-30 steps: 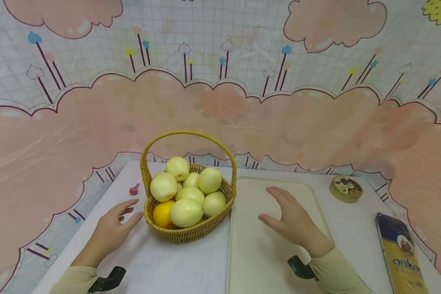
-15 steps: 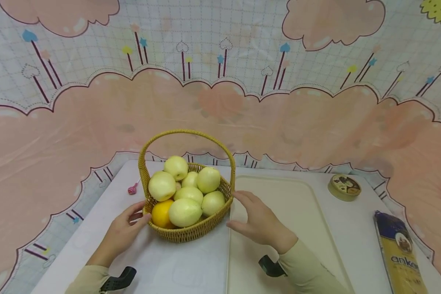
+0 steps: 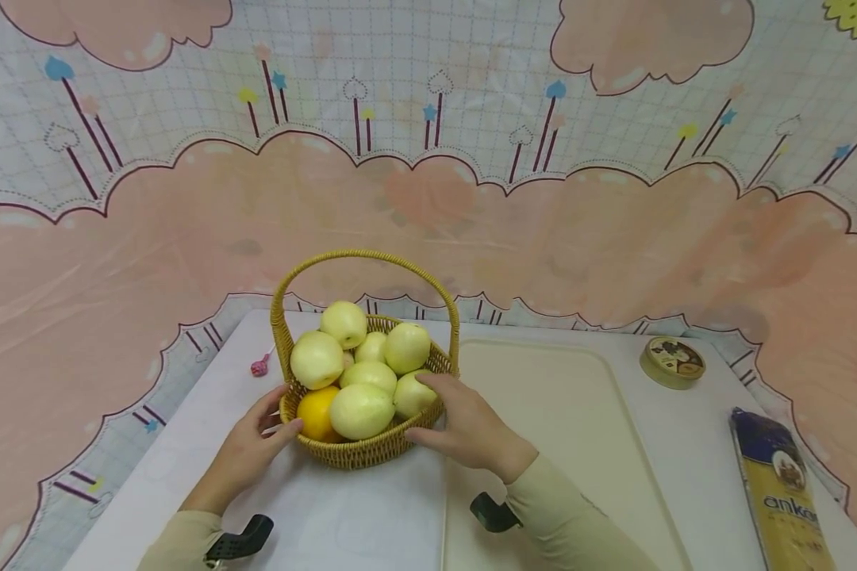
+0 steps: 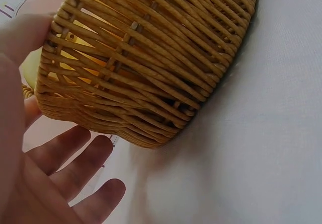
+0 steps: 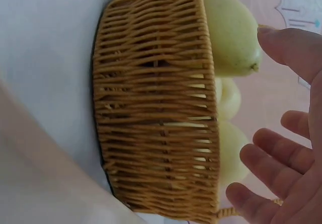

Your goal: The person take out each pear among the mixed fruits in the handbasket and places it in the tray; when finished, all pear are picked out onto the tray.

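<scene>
Left grip (image 3: pixel 246 454) loose and wide, fingers spread, cupping the left wall of the wicker basket (image 3: pixel 360 452). Right grip (image 3: pixel 467 428) also relaxed and wide, laid over the basket's right rim, fingertips by a pale green apple (image 3: pixel 413 394). Basket sitting mid-tabletop (image 3: pixel 357 523), piled with green apples plus one orange (image 3: pixel 316 414) at its front left. Cream tray (image 3: pixel 564 428) just right of the basket; round tin (image 3: pixel 673 362) and pasta packet (image 3: pixel 782 492) well to its right.
</scene>
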### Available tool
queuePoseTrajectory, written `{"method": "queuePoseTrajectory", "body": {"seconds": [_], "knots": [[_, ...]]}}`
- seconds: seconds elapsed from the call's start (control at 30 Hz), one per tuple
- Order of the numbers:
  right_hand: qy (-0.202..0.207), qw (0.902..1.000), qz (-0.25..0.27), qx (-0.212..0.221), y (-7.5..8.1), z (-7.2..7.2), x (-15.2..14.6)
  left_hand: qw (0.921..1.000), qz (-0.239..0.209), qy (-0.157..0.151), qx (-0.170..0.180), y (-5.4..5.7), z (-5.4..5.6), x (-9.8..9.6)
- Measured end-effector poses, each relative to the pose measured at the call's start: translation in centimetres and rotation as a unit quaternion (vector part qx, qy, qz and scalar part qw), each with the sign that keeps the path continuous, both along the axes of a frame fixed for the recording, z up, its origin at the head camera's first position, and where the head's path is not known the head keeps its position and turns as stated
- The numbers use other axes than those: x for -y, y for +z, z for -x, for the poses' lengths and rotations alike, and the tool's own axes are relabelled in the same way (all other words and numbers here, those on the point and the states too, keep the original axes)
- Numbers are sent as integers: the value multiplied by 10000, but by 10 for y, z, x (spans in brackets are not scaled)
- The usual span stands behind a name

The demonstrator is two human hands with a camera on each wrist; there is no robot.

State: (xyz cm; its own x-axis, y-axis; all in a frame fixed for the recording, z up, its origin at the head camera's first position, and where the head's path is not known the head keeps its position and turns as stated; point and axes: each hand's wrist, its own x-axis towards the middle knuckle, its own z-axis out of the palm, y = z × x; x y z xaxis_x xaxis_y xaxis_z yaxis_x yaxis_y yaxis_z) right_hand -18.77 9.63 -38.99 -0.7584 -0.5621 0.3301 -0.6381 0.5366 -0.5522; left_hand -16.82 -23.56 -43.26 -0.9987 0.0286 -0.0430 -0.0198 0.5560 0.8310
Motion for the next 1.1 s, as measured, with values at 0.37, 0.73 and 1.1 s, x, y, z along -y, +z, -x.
{"method": "queuePoseTrajectory", "body": {"seconds": [0.37, 0.73, 1.1], "knots": [[127, 9993, 235, 269, -4, 4, 22, 9987, -463, -79, 192, -7, 4, 1], [86, 9972, 45, 745, 3, 7, 42, 9945, -980, -253, 287, -15, 11, 4], [93, 9942, 206, 1054, -3, 10, 55, 9926, -1136, -307, 303, -16, 11, 4]]}}
